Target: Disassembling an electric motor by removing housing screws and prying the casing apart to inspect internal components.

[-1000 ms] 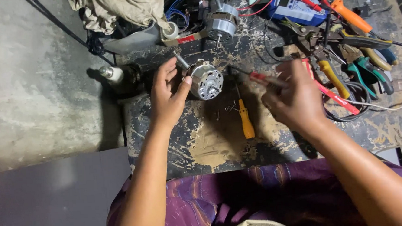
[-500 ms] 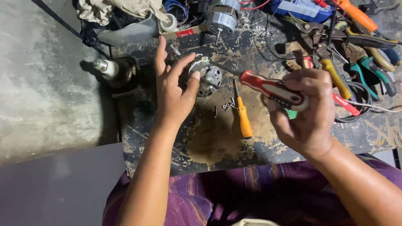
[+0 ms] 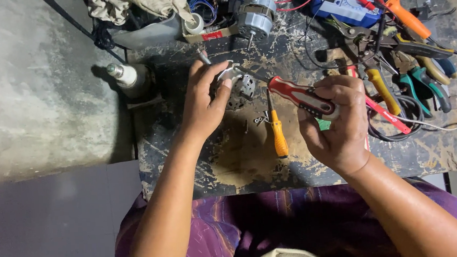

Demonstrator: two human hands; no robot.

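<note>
- I see the left hand (image 3: 205,101) cupped around the small motor (image 3: 238,86) on the workbench (image 3: 231,165); fingers curled on its housing.
- I see the right hand (image 3: 336,122) closed on the red-handled screwdriver (image 3: 298,95), right of the motor; its shaft reaches the motor's top.
- An orange-handled screwdriver (image 3: 277,133) lies just below-right of the motor; loose screws (image 3: 261,119) sit beside it.

Motor part (image 3: 239,85) half hidden behind left hand (image 3: 203,101).
</note>
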